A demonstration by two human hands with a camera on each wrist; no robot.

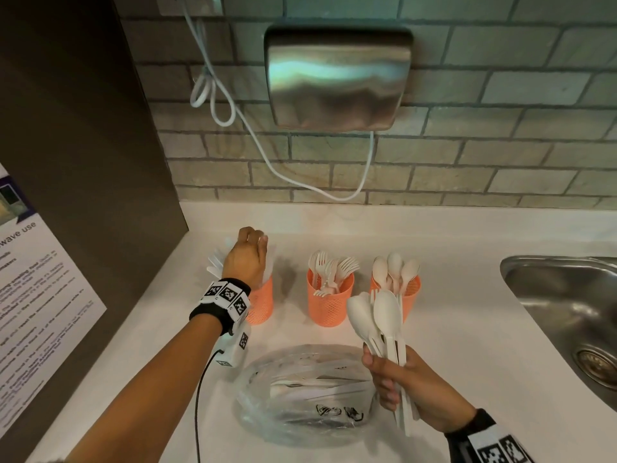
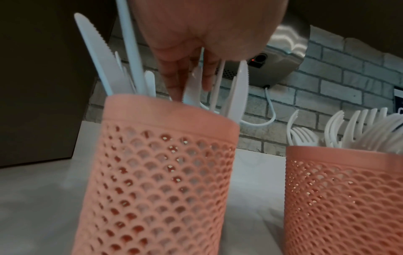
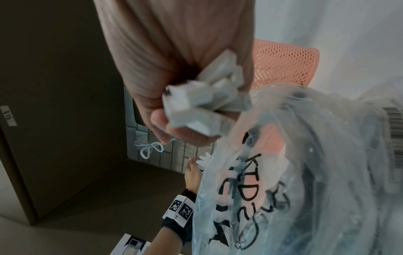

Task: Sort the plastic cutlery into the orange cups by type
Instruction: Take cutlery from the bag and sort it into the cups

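Left hand: the left hand (image 1: pixel 246 255) hung over the left cup (image 1: pixel 260 300), fingers (image 2: pixel 174 75) pointing down among the knives (image 2: pixel 102 57); whether they pinched one could not be told from the views.
Left cup: orange perforated cup at the left end of the row, next to the dark cabinet side (image 1: pixel 83 145); it held white plastic knives standing with blades up.
Middle cup: the middle cup (image 1: pixel 329 302) stood just right of the left cup, apart from it, holding white forks (image 1: pixel 334 269) with tines up.
Right cup: the right cup (image 1: pixel 412 292) stood at the right end of the row, holding white spoons (image 1: pixel 395 267) with bowls up; it was partly hidden in the head view by the held bundle.
Right hand: the right hand (image 1: pixel 400 385) was closed in a fist round the handles of a bundle of cutlery (image 1: pixel 377 315), mostly spoons with bowls upward, held in front of the right cup.
Handle ends: the squared handle ends (image 3: pixel 207 96) stuck out below the fist in the right wrist view.
Bag: a clear plastic bag (image 1: pixel 300 392) with black print lay on the white counter (image 1: pixel 467 329) in front of the cups, with more white cutlery inside.
Sink: a steel sink (image 1: pixel 567 315) was set in the counter at the right.
Wall: a metal hand dryer (image 1: pixel 337 75) with a white cord (image 1: pixel 253 135) hung on the brick-tiled wall.
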